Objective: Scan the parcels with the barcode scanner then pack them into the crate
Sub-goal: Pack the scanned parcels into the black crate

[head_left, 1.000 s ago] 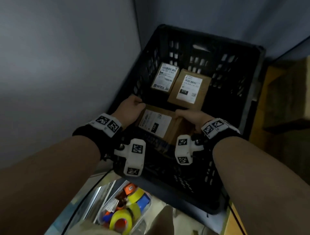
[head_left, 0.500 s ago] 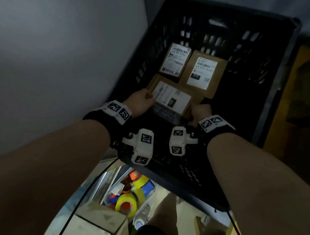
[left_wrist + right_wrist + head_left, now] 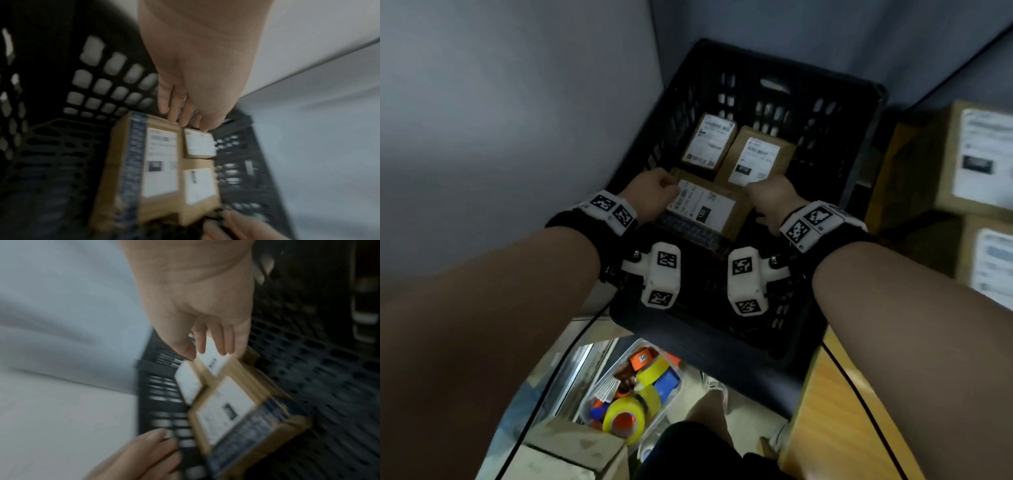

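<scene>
A black crate (image 3: pixel 835 144) holds three brown labelled parcels. Two small ones lie at the back, the left one (image 3: pixel 709 142) and the right one (image 3: pixel 755 156). A larger parcel (image 3: pixel 705 209) with blue printed tape lies flat in front of them and touches both. My left hand (image 3: pixel 654 195) is at its left end; the left wrist view shows that hand (image 3: pixel 185 113) with straight fingers, their tips at the parcel's (image 3: pixel 160 165) edge. My right hand (image 3: pixel 770 198) is at the right end. In the right wrist view its fingers (image 3: pixel 211 344) hang loosely over the boxes and grip nothing. No scanner is in view.
More labelled parcels (image 3: pixel 969 157) are stacked to the right of the crate, beside a wooden tabletop (image 3: pixel 835 411). Below the crate's near wall are a clear tub of coloured tape rolls (image 3: pixel 633 394) and a cardboard box (image 3: pixel 571 445). A grey wall (image 3: pixel 517 120) runs along the left.
The large parcel went from held at the crate's near side to lying flat on its floor against the two small ones. Both hands have loosened their hold on it.
</scene>
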Demonstrator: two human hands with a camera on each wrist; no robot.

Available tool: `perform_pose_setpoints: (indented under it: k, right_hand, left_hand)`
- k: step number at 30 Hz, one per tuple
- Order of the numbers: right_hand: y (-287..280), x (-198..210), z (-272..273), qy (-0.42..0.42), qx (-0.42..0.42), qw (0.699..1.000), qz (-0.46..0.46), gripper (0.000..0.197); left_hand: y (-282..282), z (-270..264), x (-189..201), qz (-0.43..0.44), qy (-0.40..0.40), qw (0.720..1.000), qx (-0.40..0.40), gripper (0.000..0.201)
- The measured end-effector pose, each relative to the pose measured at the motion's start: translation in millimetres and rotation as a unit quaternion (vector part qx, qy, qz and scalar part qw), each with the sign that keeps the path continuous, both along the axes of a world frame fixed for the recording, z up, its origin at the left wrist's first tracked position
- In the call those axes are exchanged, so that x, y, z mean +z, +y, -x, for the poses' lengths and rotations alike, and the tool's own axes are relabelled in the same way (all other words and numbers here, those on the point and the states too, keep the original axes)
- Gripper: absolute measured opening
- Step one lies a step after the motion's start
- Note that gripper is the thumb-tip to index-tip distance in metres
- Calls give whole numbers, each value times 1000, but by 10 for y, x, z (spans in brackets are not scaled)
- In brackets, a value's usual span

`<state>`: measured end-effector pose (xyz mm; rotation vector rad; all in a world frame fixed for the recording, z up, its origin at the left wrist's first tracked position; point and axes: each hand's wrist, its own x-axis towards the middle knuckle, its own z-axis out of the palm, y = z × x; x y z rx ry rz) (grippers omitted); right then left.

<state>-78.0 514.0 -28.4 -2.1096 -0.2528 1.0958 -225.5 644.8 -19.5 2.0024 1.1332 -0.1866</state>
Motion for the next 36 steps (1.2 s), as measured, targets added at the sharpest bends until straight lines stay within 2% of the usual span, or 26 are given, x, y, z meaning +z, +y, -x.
perform_pose_setpoints:
  k: [4, 8, 12, 18, 20, 22, 23, 26, 28, 30, 32, 34, 36]
  right_hand:
    - [-195, 650, -18, 0, 12, 998, -68, 24]
    - [-660, 1278, -142, -65, -9, 991, -116, 10]
    - [-1239, 1777, -338, -126, -20, 981, -144, 27]
    - [-2352, 2337, -751, -216, -48, 962, -158, 22]
    - [-2745, 2410, -926, -240, -41, 960, -139, 18]
    - [-3144, 2417, -1069, -250, -42, 961, -111, 4]
    - [-3313, 2395, -1112, -251, -39, 963, -93, 8]
    - [-3781, 2241, -1186, -206, -47, 977, -33, 52]
    - [-4028, 2092, -1173, -131, -55, 990, 9, 72]
    - [-4213, 1969, -1114, -14, -59, 998, 14, 66]
    - [-4311, 1868, -1015, 60, -77, 995, -23, 52]
    - [-4334, 1736, -963, 85, -108, 988, -73, 48]
    - [-4296, 1647, -917, 73, -127, 984, -102, 51]
  left_hand:
    - [-248, -162, 473, -11, -62, 998, -10, 27]
    - [-680, -400, 960, 21, -141, 990, -12, 7]
    - [-1227, -668, 1430, 15, -205, 978, -39, 13]
    - [-2321, -997, 1880, 25, -246, 966, -73, 12]
    - [-2665, -1073, 1918, 30, -246, 965, -87, 10]
    - [-2942, -1128, 1896, 28, -242, 966, -83, 11]
    - [-3044, -1130, 1872, 25, -240, 967, -81, 13]
    - [-3317, -1083, 1724, 37, -218, 971, -87, 10]
    - [-3469, -1018, 1638, 58, -190, 979, -51, 17]
    - [-3589, -960, 1571, 78, -149, 985, -30, 29]
    - [-3664, -914, 1506, 108, -121, 986, -22, 39]
    - [-3716, -864, 1485, 147, -116, 982, -3, 50]
    - [-3764, -818, 1486, 182, -111, 977, -8, 56]
